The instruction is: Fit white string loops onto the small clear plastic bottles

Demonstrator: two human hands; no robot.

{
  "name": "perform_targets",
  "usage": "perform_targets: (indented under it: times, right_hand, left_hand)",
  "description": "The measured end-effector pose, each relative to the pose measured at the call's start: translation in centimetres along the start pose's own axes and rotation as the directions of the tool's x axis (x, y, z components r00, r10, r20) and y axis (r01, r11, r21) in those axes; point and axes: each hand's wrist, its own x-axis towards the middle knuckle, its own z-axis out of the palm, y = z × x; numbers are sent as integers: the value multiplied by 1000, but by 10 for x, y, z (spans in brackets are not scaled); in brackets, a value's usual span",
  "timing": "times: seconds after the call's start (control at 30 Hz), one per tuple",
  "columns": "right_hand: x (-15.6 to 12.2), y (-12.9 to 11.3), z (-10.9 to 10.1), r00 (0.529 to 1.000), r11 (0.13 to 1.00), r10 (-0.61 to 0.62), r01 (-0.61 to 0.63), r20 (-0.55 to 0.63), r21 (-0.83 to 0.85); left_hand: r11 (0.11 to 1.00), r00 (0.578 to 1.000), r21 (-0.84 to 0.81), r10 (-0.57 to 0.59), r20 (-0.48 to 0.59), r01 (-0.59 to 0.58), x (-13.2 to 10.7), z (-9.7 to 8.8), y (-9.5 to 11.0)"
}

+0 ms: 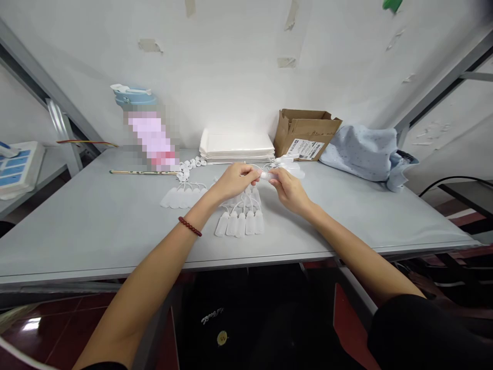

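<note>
Over the middle of the table, my left hand (238, 181) and my right hand (289, 190) meet at a small white plastic bottle (266, 176). The left fingers pinch its cap end, and the right thumb and fingers close round the body, hiding most of it. Just below the hands lies a row of translucent bottles (241, 224) with thin curved tubes at their tops, another group partly covered behind it. More such bottles (184, 197) lie to the left. White caps (188, 167) are gathered behind those. A few bottles (292, 167) lie behind my right hand.
A stack of white sheets or trays (236, 146) stands at the back by the wall, beside an open cardboard box (306, 134). Light blue cloth (364, 154) is bunched at the right. A thin patterned stick (144, 172) and a blue-lidded container (134, 96) are at the left.
</note>
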Motion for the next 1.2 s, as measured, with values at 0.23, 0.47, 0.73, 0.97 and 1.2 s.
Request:
perform_targets:
  times: [0.23,0.47,0.73,0.97,1.2]
  right_hand:
    - [-1,-3,1,999,997,-36,35,-7,-63]
    - [0,-5,-2,1000,1000,-23,23,-10,-9]
    - [6,-13,-17,972,913,171,-218,164,344]
    - [8,-6,-22,921,787,247,-371,300,493]
    - [9,23,-30,951,930,308,-308,32,201]
  left_hand:
    - [999,997,30,8,73,-10,0,1,-2]
    - [995,996,42,92,6,-93,0,7,0]
    - [930,959,266,277,-52,-254,0,13,-6]
    - [895,933,306,357,-51,-326,2,16,-11]
    - [925,953,367,192,-235,-96,8,-16,-17]
